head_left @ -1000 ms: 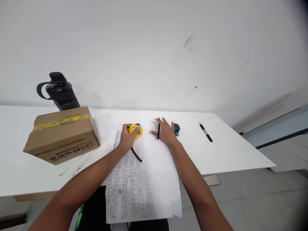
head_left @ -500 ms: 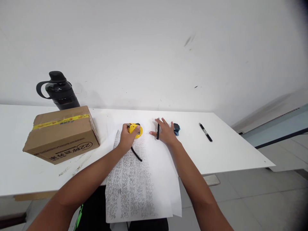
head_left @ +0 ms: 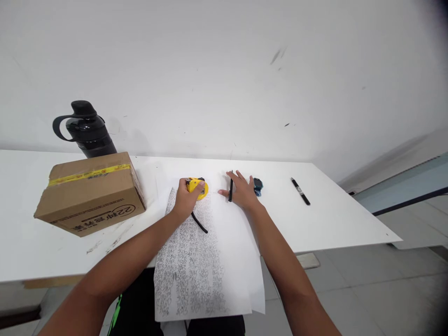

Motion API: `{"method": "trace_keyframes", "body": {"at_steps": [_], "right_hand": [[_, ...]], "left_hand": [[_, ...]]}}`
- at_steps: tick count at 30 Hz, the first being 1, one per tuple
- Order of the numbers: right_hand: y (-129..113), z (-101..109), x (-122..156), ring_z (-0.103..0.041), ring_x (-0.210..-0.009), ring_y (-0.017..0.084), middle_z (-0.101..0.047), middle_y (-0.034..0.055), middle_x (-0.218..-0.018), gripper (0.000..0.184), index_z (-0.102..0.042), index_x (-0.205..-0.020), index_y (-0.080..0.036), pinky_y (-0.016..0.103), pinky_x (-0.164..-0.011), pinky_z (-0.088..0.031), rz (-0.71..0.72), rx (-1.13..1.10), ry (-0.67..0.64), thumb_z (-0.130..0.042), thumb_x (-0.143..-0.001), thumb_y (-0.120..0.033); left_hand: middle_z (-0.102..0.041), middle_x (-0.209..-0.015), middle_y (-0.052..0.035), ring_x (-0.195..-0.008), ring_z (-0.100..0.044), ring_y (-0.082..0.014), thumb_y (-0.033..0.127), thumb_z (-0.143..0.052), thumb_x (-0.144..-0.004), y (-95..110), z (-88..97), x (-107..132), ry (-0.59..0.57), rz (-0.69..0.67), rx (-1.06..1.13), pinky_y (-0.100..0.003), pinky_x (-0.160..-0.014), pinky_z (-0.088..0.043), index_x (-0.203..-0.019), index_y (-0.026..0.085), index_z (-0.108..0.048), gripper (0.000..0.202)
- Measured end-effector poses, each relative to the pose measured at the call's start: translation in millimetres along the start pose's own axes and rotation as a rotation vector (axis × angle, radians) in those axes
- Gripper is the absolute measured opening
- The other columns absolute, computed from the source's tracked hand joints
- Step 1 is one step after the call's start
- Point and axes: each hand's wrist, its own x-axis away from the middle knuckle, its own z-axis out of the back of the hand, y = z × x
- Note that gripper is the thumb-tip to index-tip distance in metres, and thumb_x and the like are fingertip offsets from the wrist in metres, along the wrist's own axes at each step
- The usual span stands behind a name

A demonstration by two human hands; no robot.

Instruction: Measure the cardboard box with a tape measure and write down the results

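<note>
My left hand (head_left: 187, 196) is wrapped round a yellow tape measure (head_left: 202, 190) at the top of a sheet densely covered in handwriting (head_left: 189, 280). The tape's black wrist strap (head_left: 199, 223) trails over the writing. To its right, my right hand (head_left: 242, 189) rests low over the paper's upper right, fingers spread. A black pen (head_left: 231, 189) is lodged between its thumb and index finger, standing roughly upright in the view. Just beyond that hand's outer edge lies a small dark-blue object (head_left: 258, 186), partly hidden, whose kind I cannot make out. The paper's lower end overhangs the table's front edge.
A cardboard box (head_left: 91, 200) with yellow tape stands at the left, with a black bottle (head_left: 89, 130) behind it. Another black pen (head_left: 300, 191) lies on the white table (head_left: 336, 219) at the right. A wall (head_left: 224, 84) rises behind the table.
The view has shifted very slightly. Both hands, the tape measure and the pen keep their places on the paper.
</note>
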Motion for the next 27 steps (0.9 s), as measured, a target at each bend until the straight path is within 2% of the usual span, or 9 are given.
{"method": "trace_keyframes", "body": {"at_steps": [15, 27], "right_hand": [[1.4, -2.6, 0.6, -0.019, -0.144, 0.029, -0.037, 0.0109, -0.15, 0.068, -0.031, -0.144, -0.025, 0.06, -0.112, -0.001, 0.01, 0.043, 0.01, -0.046, -0.087, -0.059], [1.0, -3.8, 1.2, -0.02, -0.143, 0.029, -0.035, 0.0102, -0.151, 0.071, -0.032, -0.144, -0.024, 0.062, -0.112, -0.001, 0.029, 0.016, 0.017, -0.043, -0.086, -0.065]], "left_hand": [[-0.06, -0.093, -0.0031, -0.085, -0.06, -0.0162, 0.051, -0.073, -0.068, -5.6, -0.2, -2.0, 0.001, -0.004, 0.043, -0.031, -0.075, -0.05, -0.096, 0.021, -0.05, 0.048], [-0.06, -0.093, -0.0034, -0.085, -0.06, -0.0167, 0.052, -0.073, -0.068, -2.7, -0.2, -0.3, -0.006, 0.005, 0.019, -0.03, -0.073, -0.05, -0.095, 0.021, -0.05, 0.048]]}}
